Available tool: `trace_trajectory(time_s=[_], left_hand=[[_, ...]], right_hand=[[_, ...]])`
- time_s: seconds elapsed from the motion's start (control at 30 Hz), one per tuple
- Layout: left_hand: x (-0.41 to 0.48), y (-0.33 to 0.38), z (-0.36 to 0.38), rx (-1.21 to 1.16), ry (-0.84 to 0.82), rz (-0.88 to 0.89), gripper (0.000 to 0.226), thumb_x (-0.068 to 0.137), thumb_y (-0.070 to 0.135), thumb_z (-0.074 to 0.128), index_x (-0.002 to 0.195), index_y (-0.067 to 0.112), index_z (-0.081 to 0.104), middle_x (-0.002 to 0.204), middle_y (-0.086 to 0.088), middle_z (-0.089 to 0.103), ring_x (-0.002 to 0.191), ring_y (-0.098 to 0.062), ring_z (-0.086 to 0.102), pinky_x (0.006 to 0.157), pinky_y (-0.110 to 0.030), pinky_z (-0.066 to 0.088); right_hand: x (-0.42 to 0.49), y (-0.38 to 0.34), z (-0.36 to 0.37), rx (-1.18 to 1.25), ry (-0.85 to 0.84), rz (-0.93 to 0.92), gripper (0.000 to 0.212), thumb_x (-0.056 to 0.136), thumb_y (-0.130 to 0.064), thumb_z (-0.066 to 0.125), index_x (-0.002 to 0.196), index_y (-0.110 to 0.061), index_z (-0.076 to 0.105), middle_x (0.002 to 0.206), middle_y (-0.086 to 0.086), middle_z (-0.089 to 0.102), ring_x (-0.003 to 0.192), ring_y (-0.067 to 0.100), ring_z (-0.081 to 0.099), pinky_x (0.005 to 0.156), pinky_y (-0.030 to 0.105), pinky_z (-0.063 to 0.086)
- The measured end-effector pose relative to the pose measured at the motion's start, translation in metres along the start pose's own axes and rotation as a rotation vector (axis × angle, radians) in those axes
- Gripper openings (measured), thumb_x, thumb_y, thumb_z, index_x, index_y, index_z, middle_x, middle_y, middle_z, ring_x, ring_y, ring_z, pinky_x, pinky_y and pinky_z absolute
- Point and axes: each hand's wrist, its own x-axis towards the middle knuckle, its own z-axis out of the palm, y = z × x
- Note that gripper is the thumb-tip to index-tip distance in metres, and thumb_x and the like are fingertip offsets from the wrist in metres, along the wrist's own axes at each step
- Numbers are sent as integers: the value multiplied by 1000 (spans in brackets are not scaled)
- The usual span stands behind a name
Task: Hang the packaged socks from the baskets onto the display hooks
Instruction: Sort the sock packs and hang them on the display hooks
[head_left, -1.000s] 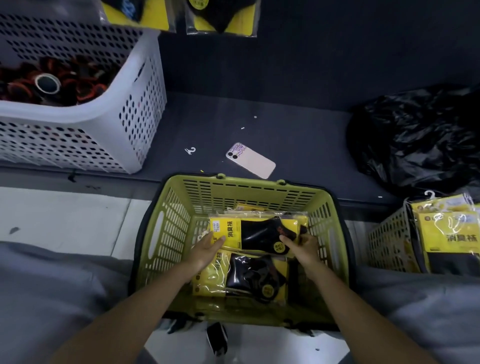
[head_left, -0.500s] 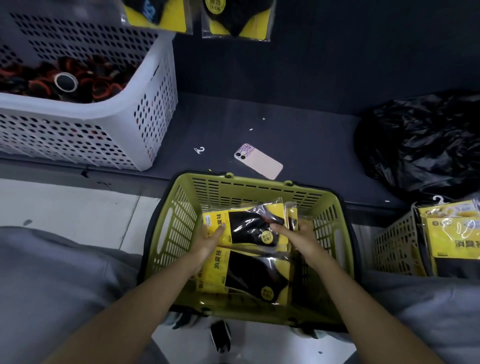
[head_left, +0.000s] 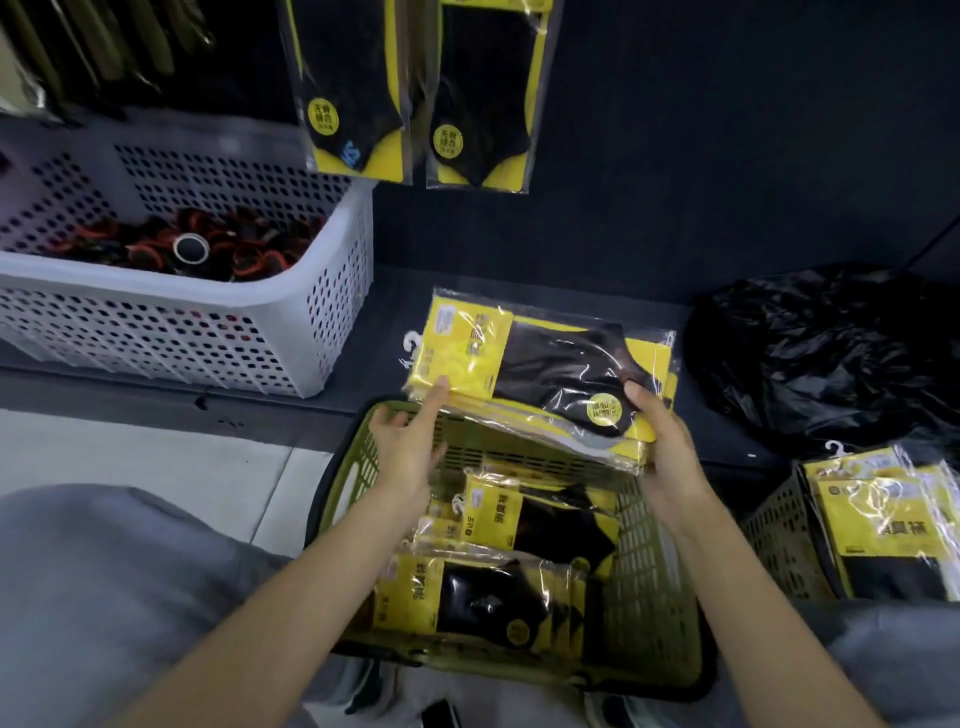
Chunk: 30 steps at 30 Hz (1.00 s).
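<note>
- Nearby, at the bottom edge, grey-clad knees (head_left: 104, 571) frame the view on both sides, and two bare forearms reach forward between them.
- Between the knees sits a green basket (head_left: 660, 597) with slotted walls. Loose sock packs (head_left: 493, 608), yellow card and black socks under clear film, lie flat and overlapping inside it.
- Above the basket's far rim, the right hand (head_left: 670, 447) grips the right end of a stack of sock packs (head_left: 540, 374), thumb on top and fingers underneath.
- The left hand (head_left: 405, 452) is relaxed and spread, and only its forefinger tip touches the stack's left end. A white hanger hook (head_left: 413, 340) juts from that end.
- The stack is lifted clear of the basket, tilted, and hides part of the dark ledge (head_left: 613, 280) behind it.
- To the right, a second basket (head_left: 774, 525), partly cut off, holds more packs (head_left: 883, 519) standing upright.
- To the left lies pale floor (head_left: 156, 462). Beyond it, a white perforated basket (head_left: 182, 332) on the ledge holds small red and black items (head_left: 218, 249), too small to identify.
- At far right, a crumpled black plastic bag (head_left: 831, 353) rests on the ledge.
- Farthest away, two hanging packs (head_left: 353, 93) show side by side against the dark wall, their tops cut off by the frame.
</note>
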Motion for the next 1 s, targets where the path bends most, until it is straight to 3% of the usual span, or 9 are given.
trace_trajectory(time_s=[0.1, 0.2, 0.27, 0.43, 0.53, 0.63, 0.7, 0.9, 1.0], left_hand=[[-14, 30, 12, -228, -243, -112, 91, 71, 51, 68, 145, 16, 29, 131, -9, 51, 115, -26, 56, 94, -41, 50], [-27, 47, 21, -180, -433, -61, 85, 68, 46, 71, 141, 14, 40, 137, -11, 53, 124, -25, 53, 107, -45, 40], [-34, 55, 23, -104, -401, -1, 81, 65, 40, 77, 134, 9, 47, 129, -11, 60, 118, -24, 57, 106, -43, 42], [-34, 81, 7, 126, -235, 241, 36, 69, 41, 78, 94, 20, 62, 69, 15, 70, 70, 2, 67, 77, -27, 53], [-39, 97, 4, 241, -237, 318, 42, 64, 44, 81, 98, 25, 65, 91, 12, 73, 88, -5, 68, 93, -35, 47], [-46, 107, 5, 309, -238, 331, 37, 60, 46, 83, 82, 35, 55, 80, 22, 64, 78, 5, 56, 78, -23, 40], [-49, 112, 5, 371, -285, 362, 44, 49, 54, 84, 83, 34, 63, 77, 22, 69, 81, 1, 63, 69, -18, 41], [-51, 133, 8, 421, -377, 449, 59, 38, 54, 85, 90, 30, 70, 87, 15, 74, 79, 0, 69, 57, -9, 50], [-53, 144, 11, 413, -404, 480, 53, 42, 53, 84, 88, 29, 71, 88, 11, 75, 78, -1, 70, 56, -9, 50]], right_hand=[[-12, -7, 21, 66, -72, -7, 84, 60, -45, 77, 134, -15, 52, 129, 7, 62, 120, 26, 58, 107, 46, 40], [-23, -4, 39, 47, -202, -16, 76, 65, -45, 76, 132, -18, 55, 129, 5, 62, 123, 24, 56, 107, 43, 40], [-27, -2, 45, -40, -293, -49, 64, 72, -44, 71, 130, -21, 56, 124, 1, 66, 116, 19, 61, 95, 34, 49], [-27, -18, 53, -432, -187, -201, 107, 60, -56, 72, 148, -34, 17, 138, -14, 35, 126, 6, 39, 100, 27, 35], [-30, -43, 69, -471, -234, -426, 84, 64, -53, 69, 139, -38, 34, 141, -16, 41, 127, -1, 42, 104, 22, 36], [-37, -73, 95, -461, -310, -599, 60, 67, -49, 69, 124, -39, 52, 121, -14, 58, 106, -7, 57, 89, 12, 46], [-39, -90, 112, -438, -321, -666, 48, 68, -47, 69, 113, -36, 58, 103, -13, 62, 88, -5, 61, 78, 11, 48], [-36, -119, 137, -355, -381, -626, 22, 75, -32, 71, 86, -17, 59, 82, 3, 58, 79, 13, 57, 76, 22, 49], [-33, -126, 141, -341, -415, -602, 13, 85, -23, 65, 87, -11, 62, 83, -2, 71, 78, 9, 66, 73, 19, 53]])
